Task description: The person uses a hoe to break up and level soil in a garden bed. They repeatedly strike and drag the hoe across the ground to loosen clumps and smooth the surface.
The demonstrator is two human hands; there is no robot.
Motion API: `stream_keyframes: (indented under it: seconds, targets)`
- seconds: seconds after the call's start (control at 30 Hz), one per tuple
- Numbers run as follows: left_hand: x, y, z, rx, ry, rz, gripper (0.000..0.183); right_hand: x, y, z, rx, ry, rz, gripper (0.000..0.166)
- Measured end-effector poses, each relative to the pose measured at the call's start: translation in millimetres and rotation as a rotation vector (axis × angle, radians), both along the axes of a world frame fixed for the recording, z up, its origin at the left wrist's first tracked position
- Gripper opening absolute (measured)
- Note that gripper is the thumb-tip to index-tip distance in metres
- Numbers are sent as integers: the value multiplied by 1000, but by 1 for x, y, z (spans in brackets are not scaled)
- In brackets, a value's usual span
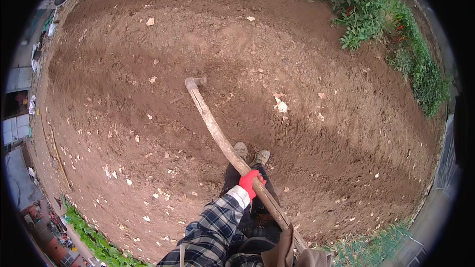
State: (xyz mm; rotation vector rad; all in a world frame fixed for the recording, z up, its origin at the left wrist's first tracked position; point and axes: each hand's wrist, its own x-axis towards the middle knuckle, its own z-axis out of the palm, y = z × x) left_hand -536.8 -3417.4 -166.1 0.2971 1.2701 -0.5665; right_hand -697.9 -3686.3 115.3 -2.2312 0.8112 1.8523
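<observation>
My left hand (251, 183), in a red glove below a plaid sleeve, is wrapped around the long wooden handle (219, 133) of a hoe. The handle slants from the bottom of the view up to the left, in front of my legs and shoes. At its far end the metal hoe head (193, 82) is at the brown soil (237, 59); how deep its blade sits cannot be told. My right hand is out of view. Brown cloth (280, 248) covers part of the handle's near end.
Pepper plants (365, 15) with red fruit grow at the upper right. Low green leafy plants (92, 239) line the lower left, and thin-leaved plants (367, 246) the lower right. Pale dry leaves (281, 105) are scattered over the soil. A thin stick (58, 154) lies near the left edge.
</observation>
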Motion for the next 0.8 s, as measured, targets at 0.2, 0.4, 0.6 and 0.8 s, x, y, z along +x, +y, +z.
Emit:
stream_keyframes:
  seconds: [0.2,0.4,0.6,0.8]
  targets:
    - [-10,-4,42,-122,91,75,15,-36,-43,18,-36,-108,24,45]
    - [64,58,70,148,-190,88,14,-4,-16,-60,-121,-259,139,36]
    - [163,119,61,531,-428,12,15,73,28,-99,209,-529,8,47]
    - [153,51,-4,460,-296,-117,18,67,-4,-52,147,-340,22,49]
